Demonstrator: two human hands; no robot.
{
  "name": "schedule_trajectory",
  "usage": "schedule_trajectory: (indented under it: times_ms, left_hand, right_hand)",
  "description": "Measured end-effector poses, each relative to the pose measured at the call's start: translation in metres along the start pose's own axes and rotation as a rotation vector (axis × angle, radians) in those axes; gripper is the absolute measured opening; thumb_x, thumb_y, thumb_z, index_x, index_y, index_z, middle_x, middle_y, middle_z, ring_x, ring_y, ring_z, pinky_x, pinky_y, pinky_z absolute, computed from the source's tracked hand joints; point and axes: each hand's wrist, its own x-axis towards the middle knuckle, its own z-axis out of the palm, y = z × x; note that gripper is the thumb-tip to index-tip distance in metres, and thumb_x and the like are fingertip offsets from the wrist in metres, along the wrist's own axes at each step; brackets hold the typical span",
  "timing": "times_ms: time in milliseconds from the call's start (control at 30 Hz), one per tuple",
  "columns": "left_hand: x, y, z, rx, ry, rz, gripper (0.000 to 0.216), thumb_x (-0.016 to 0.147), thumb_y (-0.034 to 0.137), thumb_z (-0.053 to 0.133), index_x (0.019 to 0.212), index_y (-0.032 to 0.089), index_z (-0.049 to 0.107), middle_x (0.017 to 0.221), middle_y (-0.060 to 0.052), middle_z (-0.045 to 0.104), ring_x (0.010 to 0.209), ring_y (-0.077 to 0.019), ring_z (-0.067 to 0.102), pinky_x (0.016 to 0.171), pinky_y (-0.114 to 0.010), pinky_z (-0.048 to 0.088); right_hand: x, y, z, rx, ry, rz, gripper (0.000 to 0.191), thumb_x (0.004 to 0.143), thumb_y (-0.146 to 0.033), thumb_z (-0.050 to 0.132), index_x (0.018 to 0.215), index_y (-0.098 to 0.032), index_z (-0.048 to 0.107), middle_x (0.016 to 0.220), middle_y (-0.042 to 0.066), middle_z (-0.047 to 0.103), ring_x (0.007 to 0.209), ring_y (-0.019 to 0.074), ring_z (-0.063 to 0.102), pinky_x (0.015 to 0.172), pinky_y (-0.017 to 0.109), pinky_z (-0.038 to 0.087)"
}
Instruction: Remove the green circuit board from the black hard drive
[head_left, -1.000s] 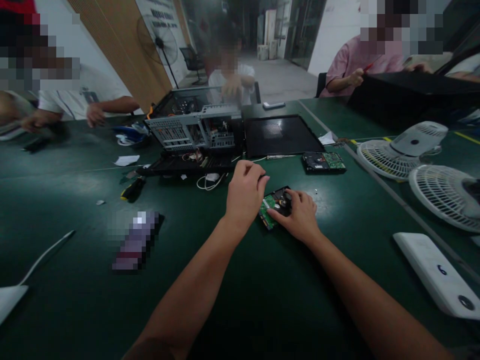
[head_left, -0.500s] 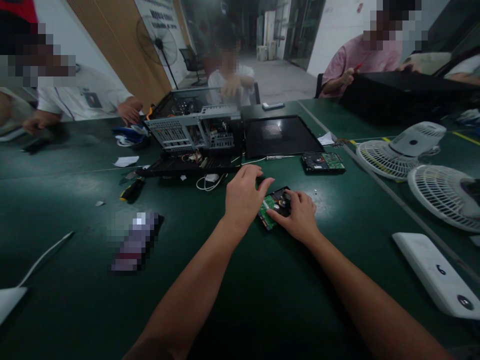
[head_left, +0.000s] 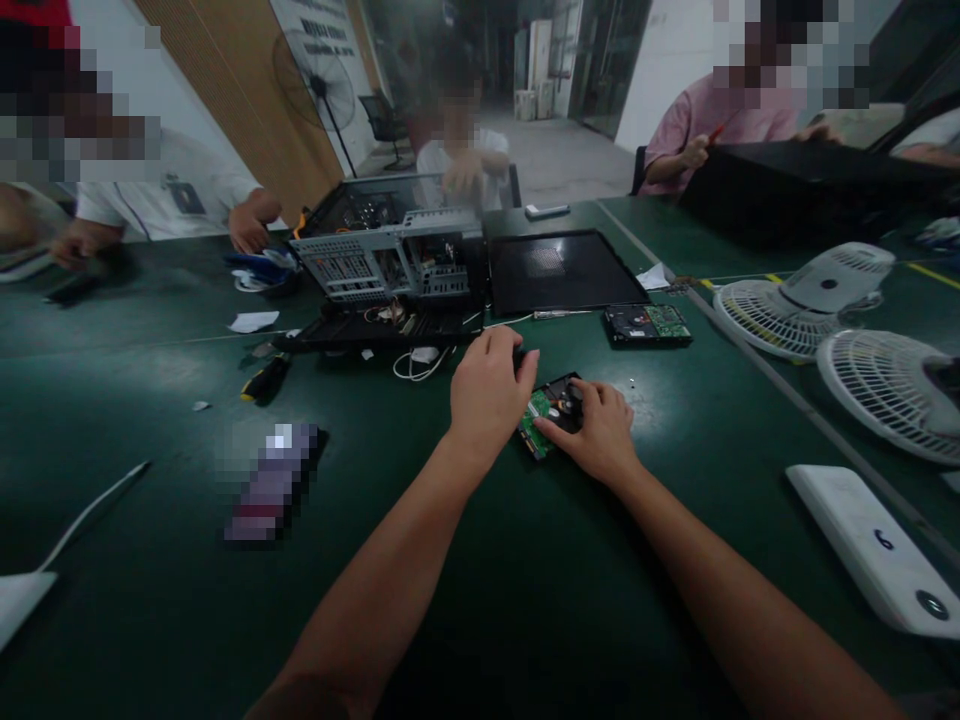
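Note:
A hard drive (head_left: 541, 408) with a green circuit board lies on the green table in front of me. My right hand (head_left: 596, 425) grips its right side, thumb on the board side and fingers at the far edge. Just left of the drive, my left hand (head_left: 491, 385) is raised above the table with its fingers curled towards the thumb. Something small and dark shows between them, too hidden to name. Behind my right hand lies a second hard drive (head_left: 647, 326), circuit board up. A thin metal tool (head_left: 556, 315) rests behind my left hand.
An opened computer case (head_left: 390, 265) stands ahead, beside a black panel (head_left: 566, 272). A screwdriver (head_left: 264, 378) and a phone (head_left: 274, 485) lie to the left. Two white fans (head_left: 892, 395) and a white power bank (head_left: 870, 545) are at right. Several people sit around the table.
My left hand's thumb and fingers have drawn closer, and a dark thing now shows between them. My right hand and the hard drive stay in place.

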Motion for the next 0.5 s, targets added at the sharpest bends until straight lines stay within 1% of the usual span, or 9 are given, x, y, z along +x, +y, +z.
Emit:
schedule_trajectory:
  times_ms: [100, 233, 400, 500]
  left_hand:
    - [-0.0003, 0.0009, -0.003, 0.042, -0.005, 0.026, 0.014, 0.093, 0.02, 0.07, 0.104, 0.019, 0.061, 0.107, -0.007, 0.065, 0.106, -0.024, 0.061, 0.094, -0.04, 0.052]
    - [-0.0003, 0.0011, -0.0049, 0.091, 0.021, 0.034, 0.015, 0.093, 0.016, 0.067, 0.108, 0.02, 0.067, 0.112, -0.009, 0.062, 0.108, -0.0251, 0.058, 0.094, -0.041, 0.053]
    - [-0.0004, -0.0013, -0.0031, 0.025, -0.007, 0.071, 0.026, 0.096, 0.008, 0.057, 0.117, 0.02, 0.066, 0.114, -0.01, 0.065, 0.108, -0.0248, 0.061, 0.094, -0.042, 0.055]
    - [-0.0002, -0.0017, -0.0019, -0.02, -0.031, 0.103, 0.027, 0.096, 0.006, 0.056, 0.118, 0.019, 0.063, 0.116, -0.009, 0.067, 0.11, -0.0243, 0.064, 0.097, -0.042, 0.055]
  right_hand:
    - [0.0, -0.0004, -0.0006, 0.0, -0.003, -0.001, 0.082, 0.08, -0.076, 0.062, 0.139, -0.019, 0.054, 0.131, 0.02, 0.057, 0.123, 0.0398, 0.05, 0.101, 0.056, 0.039]
    - [0.0003, -0.0009, -0.001, -0.001, -0.003, 0.004, 0.081, 0.08, -0.075, 0.063, 0.139, -0.02, 0.054, 0.131, 0.019, 0.057, 0.123, 0.0396, 0.05, 0.102, 0.056, 0.038]
    - [0.0003, -0.0011, -0.0016, 0.0, -0.013, 0.012, 0.082, 0.079, -0.077, 0.062, 0.139, -0.02, 0.054, 0.13, 0.018, 0.056, 0.123, 0.0391, 0.049, 0.101, 0.055, 0.038]
    - [0.0002, -0.0017, -0.0022, 0.008, -0.011, 0.012, 0.081, 0.079, -0.075, 0.063, 0.139, -0.021, 0.054, 0.13, 0.018, 0.056, 0.123, 0.0393, 0.049, 0.101, 0.055, 0.037]
